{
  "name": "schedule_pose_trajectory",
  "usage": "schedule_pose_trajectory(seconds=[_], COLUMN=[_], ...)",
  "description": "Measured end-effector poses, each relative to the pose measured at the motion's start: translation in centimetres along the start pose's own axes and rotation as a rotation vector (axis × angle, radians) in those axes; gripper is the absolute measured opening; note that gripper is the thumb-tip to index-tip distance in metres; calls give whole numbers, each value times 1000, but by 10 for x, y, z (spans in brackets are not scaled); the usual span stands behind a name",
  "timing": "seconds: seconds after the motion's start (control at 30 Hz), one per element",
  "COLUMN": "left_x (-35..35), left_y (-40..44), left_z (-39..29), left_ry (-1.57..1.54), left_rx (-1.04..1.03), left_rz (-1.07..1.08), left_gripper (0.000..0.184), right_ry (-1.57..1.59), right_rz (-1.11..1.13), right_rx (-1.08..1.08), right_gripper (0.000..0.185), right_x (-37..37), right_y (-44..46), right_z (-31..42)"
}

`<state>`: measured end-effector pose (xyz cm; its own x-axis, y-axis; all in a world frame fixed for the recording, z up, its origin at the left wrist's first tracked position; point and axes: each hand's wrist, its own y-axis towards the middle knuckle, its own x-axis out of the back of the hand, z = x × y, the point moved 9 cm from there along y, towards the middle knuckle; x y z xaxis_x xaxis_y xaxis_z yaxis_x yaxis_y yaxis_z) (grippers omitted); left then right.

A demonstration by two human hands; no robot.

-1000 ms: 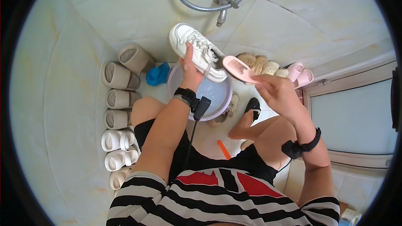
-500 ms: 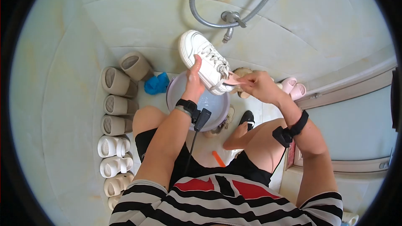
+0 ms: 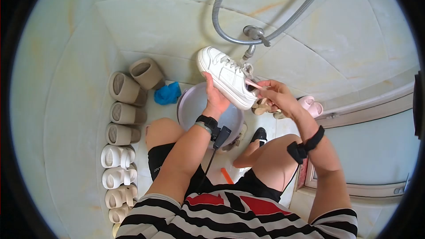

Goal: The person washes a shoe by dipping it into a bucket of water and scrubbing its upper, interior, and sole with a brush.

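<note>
A white lace-up sneaker (image 3: 223, 71) is held up over a basin, tilted with its toe to the upper left. My left hand (image 3: 216, 98) is closed around the sole side, with the thumb against the shoe. At the heel opening, the fingers of my right hand (image 3: 276, 97) pinch a flat, pale pink insole (image 3: 253, 83); its far part is hidden inside the shoe. Grey-white laces (image 3: 234, 64) stay threaded over the tongue. Below the sneaker stands a round lilac basin (image 3: 179, 111) with cloudy water.
Taupe slippers (image 3: 121, 89) and white sandals (image 3: 116, 156) line the left wall. A crumpled blue item (image 3: 167, 93) lies beside the basin. A tap (image 3: 254, 33) and a metal hose (image 3: 215, 15) are on the wall ahead. Pink slippers (image 3: 312, 106) sit at right; an orange object (image 3: 226, 175) lies between my legs.
The sneaker has turned so its side faces me more, and sits slightly lower and to the right in view. Less of the pink insole shows, and my right hand is closer to the shoe opening.
</note>
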<state>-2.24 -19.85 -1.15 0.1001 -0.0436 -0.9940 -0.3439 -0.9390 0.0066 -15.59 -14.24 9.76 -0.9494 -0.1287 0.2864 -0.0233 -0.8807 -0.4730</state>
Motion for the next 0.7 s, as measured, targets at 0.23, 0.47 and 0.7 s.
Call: schedule_pose_trajectory(seconds=[0.23,0.47,0.7], left_x=[-4,1,13], left_y=[-1,8,12], left_z=[0,8,-1], left_ry=[5,16,34], left_rx=[-65,-53,-36], left_rz=[-77,-141,-189], left_gripper=[91,85,80], right_ry=[-290,-295,-517], right_rz=[116,30,149], right_rx=[165,435,515], right_gripper=[23,24,29], right_x=[44,-35,-28], right_y=[-6,53,22], right_z=[17,38,37])
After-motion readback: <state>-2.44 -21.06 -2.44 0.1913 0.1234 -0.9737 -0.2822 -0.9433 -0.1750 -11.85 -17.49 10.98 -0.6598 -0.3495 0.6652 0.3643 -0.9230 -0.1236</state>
